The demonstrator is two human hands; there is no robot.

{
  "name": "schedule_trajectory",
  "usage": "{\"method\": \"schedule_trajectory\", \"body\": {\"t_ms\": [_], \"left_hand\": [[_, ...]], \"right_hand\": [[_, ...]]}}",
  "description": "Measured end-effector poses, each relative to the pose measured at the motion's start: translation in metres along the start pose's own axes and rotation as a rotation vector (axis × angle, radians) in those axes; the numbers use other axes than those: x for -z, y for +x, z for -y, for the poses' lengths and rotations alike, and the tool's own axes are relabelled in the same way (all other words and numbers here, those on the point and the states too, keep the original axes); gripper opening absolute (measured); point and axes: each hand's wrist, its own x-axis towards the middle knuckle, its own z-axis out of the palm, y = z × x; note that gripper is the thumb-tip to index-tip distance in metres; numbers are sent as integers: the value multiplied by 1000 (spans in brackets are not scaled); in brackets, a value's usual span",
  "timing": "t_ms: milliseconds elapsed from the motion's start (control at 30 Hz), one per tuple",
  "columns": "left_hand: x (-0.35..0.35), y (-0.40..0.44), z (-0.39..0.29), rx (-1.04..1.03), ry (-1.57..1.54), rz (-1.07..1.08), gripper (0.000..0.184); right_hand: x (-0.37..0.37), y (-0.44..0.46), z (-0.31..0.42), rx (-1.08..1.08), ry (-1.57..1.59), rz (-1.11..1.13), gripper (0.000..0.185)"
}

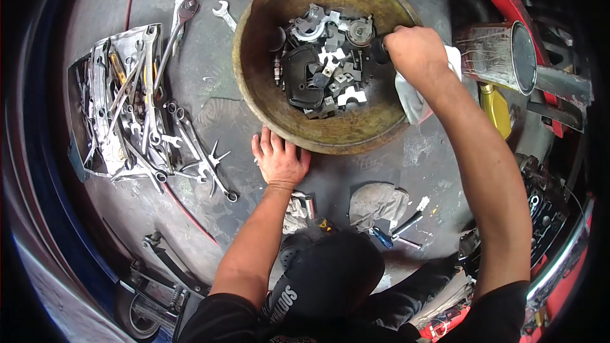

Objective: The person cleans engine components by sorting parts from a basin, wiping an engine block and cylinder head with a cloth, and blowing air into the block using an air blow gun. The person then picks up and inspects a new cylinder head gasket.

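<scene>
A wide, worn basin (328,147) holds several loose metal parts (330,59), among them pale bearing caps and a dark curved piece (302,76). My right hand (416,53) is closed around a dark cylindrical object (379,49) at the basin's right side; its far end points inward over the parts. Most of that object is hidden by my fingers. A white cloth (416,98) hangs at the basin's right rim, under my right wrist. My left hand (279,159) lies flat with fingers spread at the basin's lower-left rim, holding nothing.
On the left, a metal tray (105,171) is heaped with wrenches, and a ratchet (184,13) lies near it. A paint-streaked can (495,54) and a yellow bottle (495,111) stand at right. Rags (379,204) and a blue-handled screwdriver (382,237) lie below the basin.
</scene>
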Motion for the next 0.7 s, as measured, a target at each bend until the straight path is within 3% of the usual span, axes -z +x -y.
{"method": "schedule_trajectory", "body": {"t_ms": [100,167,200,267,367,500,567,700], "left_hand": [[-3,1,2,-9,26,9,58],[-2,1,2,-7,16,11,58],[-2,1,2,-4,6,16,59],[-3,-1,3,3,15,20,60],[-4,-1,3,-7,23,33,61],[-4,-1,3,-18,38,44,62],[-4,0,2,-9,39,43,62],[-4,1,4,-4,17,28,61]], "right_hand": [[-6,1,1,77,-91,-9,12],[-23,-7,17,65,-149,-141,12],[-30,-15,28,164,-175,-259,17],[-31,-27,64,177,-16,-99,32],[-51,-29,97,-35,196,4,49],[-28,-34,87,-45,367,121,40],[-22,-40,80,91,400,297,31],[-19,-48,89,101,388,237,26]]}}
